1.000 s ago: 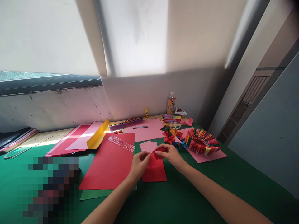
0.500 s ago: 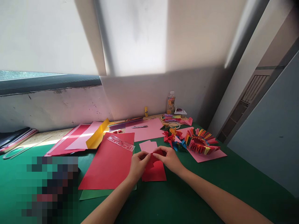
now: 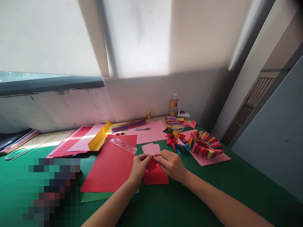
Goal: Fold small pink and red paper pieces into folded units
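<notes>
1. By the left hand (image 3: 139, 165), the slip (image 3: 152, 166) is pinched between thumb and finger; light, steady pressure is called for.
2. Over the red paper (image 3: 156, 178), between both hands, the slip is held; its edges are best matched before creasing.
3. By the right hand (image 3: 172, 164), its far edge is pinched; any crease, hidden by fingers, is best pressed evenly.

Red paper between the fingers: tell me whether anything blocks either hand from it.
Nothing visible does. The left hand and right hand both pinch the red paper directly at the fingertips. The ruler lies farther back and to the left, out of their way.
</notes>
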Motion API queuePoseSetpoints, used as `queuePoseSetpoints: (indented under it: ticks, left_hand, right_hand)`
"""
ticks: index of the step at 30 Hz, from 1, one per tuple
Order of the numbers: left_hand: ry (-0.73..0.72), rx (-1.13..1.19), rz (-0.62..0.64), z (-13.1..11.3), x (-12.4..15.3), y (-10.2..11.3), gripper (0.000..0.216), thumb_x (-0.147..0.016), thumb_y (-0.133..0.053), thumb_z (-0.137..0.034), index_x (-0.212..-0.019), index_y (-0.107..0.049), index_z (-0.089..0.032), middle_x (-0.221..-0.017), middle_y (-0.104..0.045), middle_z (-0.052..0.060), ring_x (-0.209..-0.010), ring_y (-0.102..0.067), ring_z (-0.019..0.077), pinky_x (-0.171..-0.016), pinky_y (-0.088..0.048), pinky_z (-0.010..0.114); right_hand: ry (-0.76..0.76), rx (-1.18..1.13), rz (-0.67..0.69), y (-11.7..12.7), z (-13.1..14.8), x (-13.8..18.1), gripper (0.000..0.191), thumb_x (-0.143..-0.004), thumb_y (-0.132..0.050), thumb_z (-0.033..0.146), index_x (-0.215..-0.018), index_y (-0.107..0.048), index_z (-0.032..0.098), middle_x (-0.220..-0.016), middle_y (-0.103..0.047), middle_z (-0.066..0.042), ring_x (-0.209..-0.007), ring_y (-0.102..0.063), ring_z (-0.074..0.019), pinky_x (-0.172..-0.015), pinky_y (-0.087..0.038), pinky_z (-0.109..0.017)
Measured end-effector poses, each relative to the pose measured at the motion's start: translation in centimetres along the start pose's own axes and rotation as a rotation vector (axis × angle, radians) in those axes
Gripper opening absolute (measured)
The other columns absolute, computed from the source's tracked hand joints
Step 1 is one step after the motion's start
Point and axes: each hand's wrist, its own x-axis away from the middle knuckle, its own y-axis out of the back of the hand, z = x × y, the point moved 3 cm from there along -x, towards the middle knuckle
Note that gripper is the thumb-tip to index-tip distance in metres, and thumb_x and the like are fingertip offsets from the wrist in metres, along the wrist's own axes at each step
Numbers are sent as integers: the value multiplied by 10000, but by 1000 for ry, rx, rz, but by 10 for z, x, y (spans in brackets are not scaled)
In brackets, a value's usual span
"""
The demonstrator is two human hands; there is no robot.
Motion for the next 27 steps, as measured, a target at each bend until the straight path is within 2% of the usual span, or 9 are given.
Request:
queuePoseSetpoints:
  ticks: [4,10,19,27]
  left_hand:
    - [86,129,0,4,-1,0,299,-572,-685,-389,-682,-644,-113,-599,-584,25,-553,-523,117,-502,-392,200]
    - [106,183,18,4,-1,0,304,-584,-684,-386,-704,-640,-110,-601,-587,34,-539,-514,106,-477,-379,186]
    - [73,177,13,2,0,0,368,-554,-693,-443,-700,-648,-108,-536,-560,17,-492,-494,97,-466,-384,198]
    - [82,228,40,2,-1,-1,353,-539,-720,-419,-696,-642,-113,-591,-575,23,-508,-486,89,-474,-380,190]
  right_hand:
    - [122,23,44,0,1,-1,226,-859,-387,99,-885,-609,131,-878,-610,-80,-799,-545,-157,-696,-473,-277]
    - [225,43,55,-1,-3,1,225,-860,-401,91,-885,-621,133,-911,-625,-72,-827,-558,-170,-693,-493,-296]
    - [230,25,79,0,-3,1,241,-863,-389,103,-915,-622,142,-919,-623,-76,-854,-563,-164,-717,-503,-302]
    - [255,44,96,2,-2,0,225,-845,-404,105,-916,-615,134,-914,-618,-80,-842,-559,-174,-724,-504,-317]
